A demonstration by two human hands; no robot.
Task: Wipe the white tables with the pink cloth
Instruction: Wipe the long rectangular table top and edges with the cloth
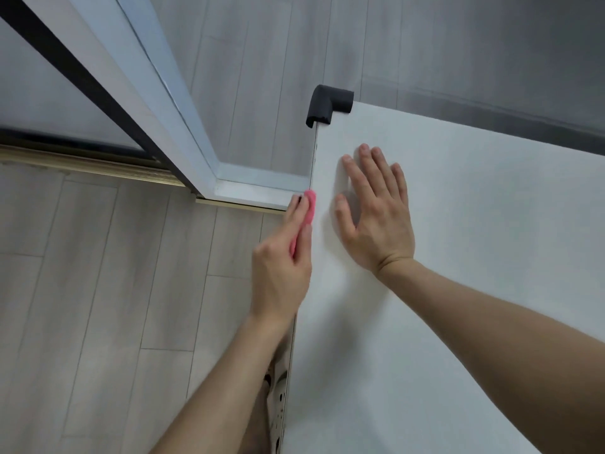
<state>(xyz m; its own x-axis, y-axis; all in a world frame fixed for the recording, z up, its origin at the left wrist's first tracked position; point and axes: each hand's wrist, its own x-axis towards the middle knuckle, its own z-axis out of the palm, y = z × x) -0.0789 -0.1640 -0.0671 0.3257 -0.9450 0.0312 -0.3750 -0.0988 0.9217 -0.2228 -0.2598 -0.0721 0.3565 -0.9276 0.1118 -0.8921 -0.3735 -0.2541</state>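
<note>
Edge duty right now: pinching pink cloth (309, 204) in left hand (281, 260) and pressing it against the side edge of white table (458, 257), a little short of the black corner guard (329, 104). Keeping the fingers (294, 209) nearly straight and lined up along the edge, thumb on the tabletop side, cloth sandwiched in between. Presumably doing it that way to drag a long strip of fabric down that narrow face in one pass.

Planting right hand (376, 221) flat on the top just beside the edge, fingers spread and straight, gripping nothing. Most likely bracing against the sideways push and steadying the lean.

Cloth-wise, only seeing a thin pink sliver, poking out past the left fingertips and running back toward the knuckles, the rest tucked away inside the hand. Reaching out over the wood-look floor (98, 273) to do it, white door frame (183, 119) sitting close by.
</note>
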